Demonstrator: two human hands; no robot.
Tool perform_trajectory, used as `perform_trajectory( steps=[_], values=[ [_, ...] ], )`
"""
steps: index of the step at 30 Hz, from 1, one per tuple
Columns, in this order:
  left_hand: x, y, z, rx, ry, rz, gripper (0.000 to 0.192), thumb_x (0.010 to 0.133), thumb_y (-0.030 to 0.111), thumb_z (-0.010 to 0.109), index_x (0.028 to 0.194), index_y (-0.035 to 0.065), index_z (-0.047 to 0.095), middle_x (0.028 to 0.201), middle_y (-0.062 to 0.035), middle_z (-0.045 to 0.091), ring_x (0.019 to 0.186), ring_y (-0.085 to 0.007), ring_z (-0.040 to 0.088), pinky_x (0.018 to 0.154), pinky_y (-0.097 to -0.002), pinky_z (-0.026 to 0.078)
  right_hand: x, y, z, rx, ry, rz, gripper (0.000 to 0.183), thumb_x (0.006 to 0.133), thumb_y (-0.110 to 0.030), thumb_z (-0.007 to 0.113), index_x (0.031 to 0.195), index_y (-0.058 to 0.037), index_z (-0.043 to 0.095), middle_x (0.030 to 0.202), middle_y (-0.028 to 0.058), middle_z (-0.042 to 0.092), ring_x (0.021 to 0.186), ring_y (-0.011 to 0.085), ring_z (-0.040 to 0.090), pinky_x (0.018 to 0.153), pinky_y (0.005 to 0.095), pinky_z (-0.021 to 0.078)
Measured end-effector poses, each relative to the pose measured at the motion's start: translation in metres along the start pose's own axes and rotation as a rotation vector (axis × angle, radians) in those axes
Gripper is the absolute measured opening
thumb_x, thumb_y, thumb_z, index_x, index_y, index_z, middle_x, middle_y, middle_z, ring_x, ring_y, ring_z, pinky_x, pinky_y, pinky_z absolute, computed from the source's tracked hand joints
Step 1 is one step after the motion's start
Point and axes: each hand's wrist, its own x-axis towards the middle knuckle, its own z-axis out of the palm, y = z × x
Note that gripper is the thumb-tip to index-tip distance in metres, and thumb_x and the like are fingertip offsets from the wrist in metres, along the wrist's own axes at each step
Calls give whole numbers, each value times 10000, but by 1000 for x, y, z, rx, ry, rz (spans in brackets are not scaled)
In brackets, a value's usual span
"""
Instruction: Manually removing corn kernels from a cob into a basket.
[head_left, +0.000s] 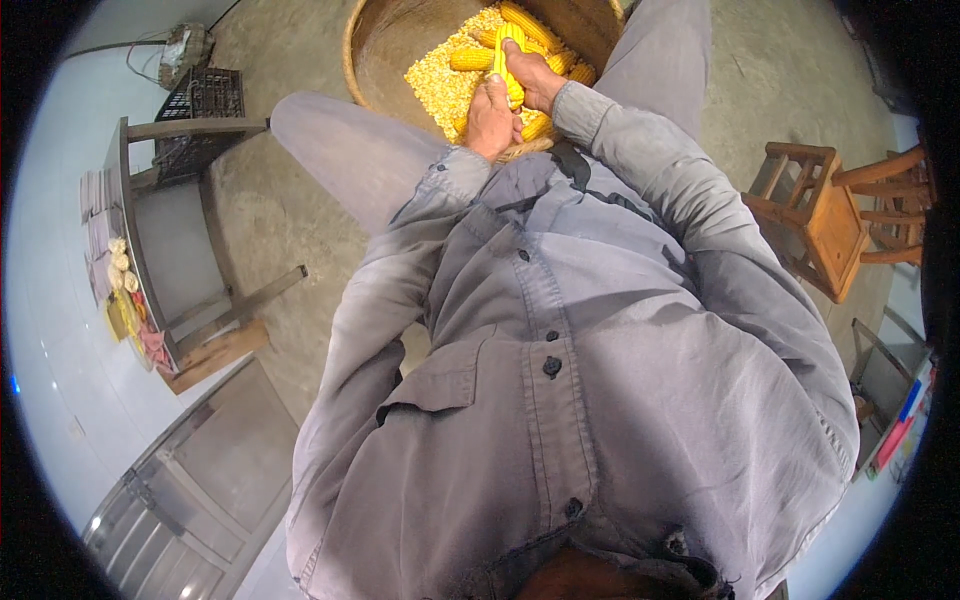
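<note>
Between my knees stands a round woven basket (351, 60) with loose corn kernels (435, 82) and several yellow ears of corn (472, 59) in it. Both hands hold one bright yellow ear of corn (511, 36) above the kernels, its length pointing away from me. My left hand (489, 120) grips the near end, thumb on top. Farther up the same ear, my right hand (531, 73) wraps its right side with the thumb pressed on the kernels. My fingers hide part of the ear's underside.
To the left are a table (176, 240) with stacked items on it, a black plastic crate (199, 112) and a metal-fronted cabinet (202, 480). Wooden chairs (836, 217) stand at the right on the concrete floor (765, 82). My grey trouser legs (352, 150) flank the basket.
</note>
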Motion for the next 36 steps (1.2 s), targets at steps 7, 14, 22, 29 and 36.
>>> perform_trajectory(
  steps=[7,14,22,29,36],
  values=[
    [0,3,-3,-165,20,-58,618,1058,494,245,1116,-42,547,877,-195,651,623,-277,662,528,-392,587,-15,-4,5,203,-96,-41,606,1040,-444,451,1279,113,462,1056,207,660,804,310,697,702,466,580],
    [-8,29,-2,-373,-58,-228,816,974,726,314,1462,76,377,1399,-128,512,1255,-326,542,906,-592,550,-4,-1,-6,3,31,-95,807,1001,-498,512,1387,190,342,1254,268,588,968,297,688,762,443,572],
    [-8,34,-3,-207,-54,-191,614,995,576,502,1258,25,565,1022,-115,674,805,-252,672,625,-394,608,-12,-1,-2,-127,15,-139,896,992,-541,498,1403,228,289,1328,328,529,1098,315,644,842,410,546],
    [4,20,-4,-188,-48,-158,555,1042,513,416,1160,-5,575,906,-119,665,665,-237,646,495,-347,552,-19,0,4,-238,90,-165,890,967,-570,497,1339,230,383,1278,321,566,1072,325,648,805,433,530],
    [3,10,1,-171,-20,-174,601,1059,534,319,1165,-7,558,913,-141,648,674,-237,635,495,-363,554,-26,1,4,-322,130,-122,858,966,-529,522,1344,227,379,1218,296,583,976,296,658,784,413,538]
  ],
)
